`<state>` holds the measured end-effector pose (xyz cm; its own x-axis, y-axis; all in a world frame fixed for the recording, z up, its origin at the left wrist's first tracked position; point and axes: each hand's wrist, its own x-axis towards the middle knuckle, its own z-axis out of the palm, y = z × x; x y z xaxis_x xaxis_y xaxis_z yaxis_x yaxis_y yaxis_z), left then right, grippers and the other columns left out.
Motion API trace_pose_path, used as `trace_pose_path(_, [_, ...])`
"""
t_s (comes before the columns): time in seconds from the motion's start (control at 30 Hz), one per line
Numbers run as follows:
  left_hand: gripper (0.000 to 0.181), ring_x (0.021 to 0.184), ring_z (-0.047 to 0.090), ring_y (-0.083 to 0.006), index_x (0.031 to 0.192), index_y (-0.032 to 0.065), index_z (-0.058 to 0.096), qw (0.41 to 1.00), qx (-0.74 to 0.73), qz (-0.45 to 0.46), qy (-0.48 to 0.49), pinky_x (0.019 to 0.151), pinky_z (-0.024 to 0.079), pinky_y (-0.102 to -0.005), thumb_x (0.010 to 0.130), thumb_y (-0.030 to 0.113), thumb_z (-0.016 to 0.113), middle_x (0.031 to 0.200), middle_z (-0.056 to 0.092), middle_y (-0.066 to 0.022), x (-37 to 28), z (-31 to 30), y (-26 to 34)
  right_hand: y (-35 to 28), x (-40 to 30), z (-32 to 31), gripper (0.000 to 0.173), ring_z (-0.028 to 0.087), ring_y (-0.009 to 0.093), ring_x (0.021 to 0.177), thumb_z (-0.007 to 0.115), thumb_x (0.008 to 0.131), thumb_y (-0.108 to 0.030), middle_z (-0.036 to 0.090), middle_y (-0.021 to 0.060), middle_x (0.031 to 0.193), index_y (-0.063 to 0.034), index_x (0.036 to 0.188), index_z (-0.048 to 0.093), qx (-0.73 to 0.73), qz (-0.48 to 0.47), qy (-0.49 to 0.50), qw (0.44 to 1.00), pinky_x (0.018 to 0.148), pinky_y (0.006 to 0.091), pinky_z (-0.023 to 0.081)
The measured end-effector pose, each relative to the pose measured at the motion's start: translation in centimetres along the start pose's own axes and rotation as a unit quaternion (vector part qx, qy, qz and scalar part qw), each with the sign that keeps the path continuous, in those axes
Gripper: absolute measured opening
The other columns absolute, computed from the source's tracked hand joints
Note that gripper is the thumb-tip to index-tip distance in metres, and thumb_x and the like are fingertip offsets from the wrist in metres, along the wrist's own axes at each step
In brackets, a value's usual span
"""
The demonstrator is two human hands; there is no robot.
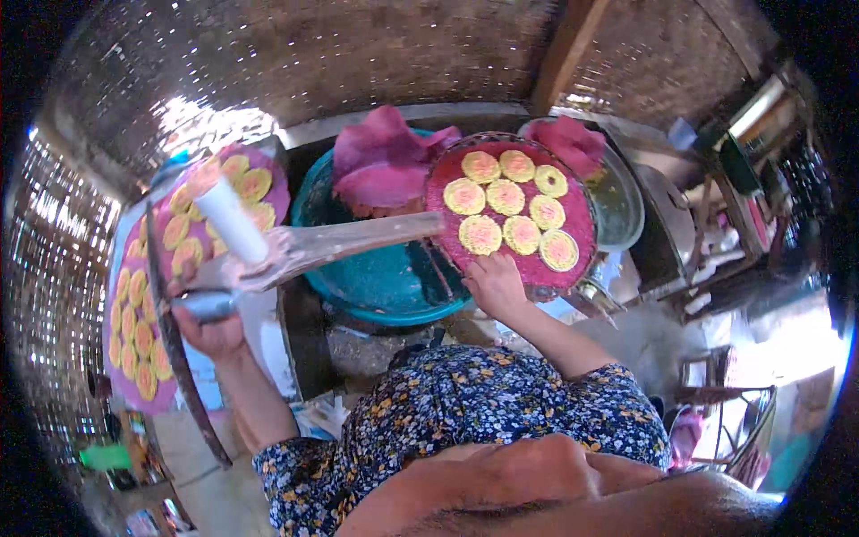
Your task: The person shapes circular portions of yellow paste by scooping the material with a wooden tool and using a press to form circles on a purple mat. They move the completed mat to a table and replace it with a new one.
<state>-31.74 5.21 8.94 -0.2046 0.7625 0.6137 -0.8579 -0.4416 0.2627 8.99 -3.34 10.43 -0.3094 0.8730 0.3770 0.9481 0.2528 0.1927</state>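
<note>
My left hand (213,330) is wrapped around a grey-blue cylinder (205,305) at the left, close to a wooden press. A white plunger (231,218), blurred, rises from the wooden lever arm (335,243), whose far end reaches over a round tray (515,137). Pink mesh lines this tray, and several yellow-and-pink coiled dough discs (504,197) lie on it. My right hand (498,287) rests over the tray's near edge. Its curled fingertips are beside or touching the lowest-left disc (480,235); their grip is unclear.
A teal basin (376,288) sits under the lever, with pink cloth (376,161) in it. More coiled discs cover pink sheets (153,396) at the left. A dark curved bar (178,356) stands beside my left hand. A grey basin (621,208) is behind the tray.
</note>
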Motion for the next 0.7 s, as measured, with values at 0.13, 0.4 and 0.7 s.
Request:
trace_pose_path(0.13, [0.030,0.120,0.036,-0.0369,0.106,0.0171,0.054,0.997,0.060,0.025,0.033,0.099,0.026,-0.0555,0.081,0.033,0.058,0.114,0.048,-0.0049,-1.3,-0.6,-0.1,0.7,-1.0,0.4,0.019,0.051,0.022,0.074,0.065,0.067,-0.026,0.053,0.0049,0.072,-0.0096,0.072,0.057,-0.049,0.002,0.021,0.999,0.065,0.0363,0.037])
trace_pose_path(0.4, [0.038,0.121,0.035,-0.0370,0.110,0.0151,0.055,0.999,0.019,0.031,-0.014,0.102,0.021,-0.0535,0.079,0.037,0.059,0.121,0.051,-0.0067,-1.6,-0.9,-0.2,5.6,-2.7,1.5,0.022,0.052,0.021,0.082,0.060,0.070,-0.032,0.055,0.0047,0.075,-0.0104,0.066,0.059,-0.157,0.073,-0.039,0.984,0.072,0.0380,0.036])
trace_pose_path(0.7, [0.030,0.119,0.038,-0.0359,0.106,0.0165,0.054,0.996,0.051,0.063,0.040,0.101,0.025,-0.0529,0.083,0.035,0.056,0.112,0.052,-0.0048,-2.5,-0.8,0.1,5.1,-2.5,1.7,0.019,0.054,0.029,0.077,0.063,0.072,-0.023,0.055,0.0116,0.080,-0.0049,0.076,0.058,-0.031,0.138,0.026,0.990,0.069,0.0407,0.042])
